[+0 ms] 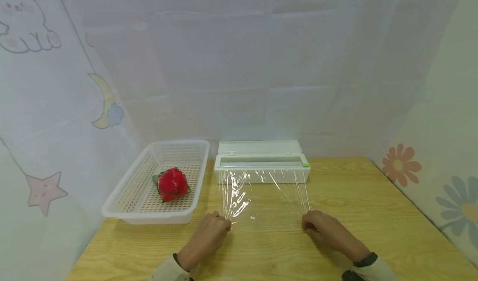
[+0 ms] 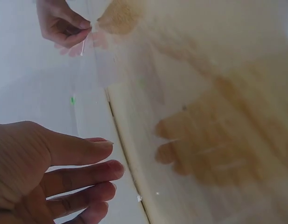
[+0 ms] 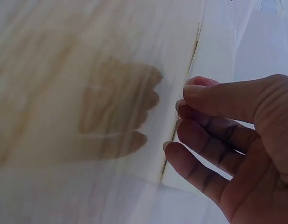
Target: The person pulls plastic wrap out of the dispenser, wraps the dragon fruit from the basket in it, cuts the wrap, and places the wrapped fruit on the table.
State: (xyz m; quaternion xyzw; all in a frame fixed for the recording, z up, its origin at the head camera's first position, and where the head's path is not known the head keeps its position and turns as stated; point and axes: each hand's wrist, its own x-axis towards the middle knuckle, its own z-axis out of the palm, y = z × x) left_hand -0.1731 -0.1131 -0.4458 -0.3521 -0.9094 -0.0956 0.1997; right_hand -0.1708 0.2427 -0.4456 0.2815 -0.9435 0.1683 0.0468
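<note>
A sheet of clear plastic wrap (image 1: 267, 208) stretches from a white wrap dispenser (image 1: 262, 176) toward the person, taut and creased along both sides. At its near left corner the left hand (image 1: 210, 233) pinches the film; the right hand (image 1: 330, 231) pinches the near right corner. In the left wrist view, the left hand's thumb (image 2: 83, 148) lies against the index finger, with the other fingers loosely bent. The right wrist view shows the right thumb (image 3: 223, 97) meeting the index fingertip. Behind the film roll, the dispenser's lid (image 1: 259, 147) stands raised.
Left of the dispenser, a white plastic basket (image 1: 125, 189) holds a shiny red item with green tips (image 1: 173, 184), resembling a dragon fruit. Both rest on a wooden table (image 1: 358, 189). A pale cloth backdrop (image 1: 261, 65) rises behind the table.
</note>
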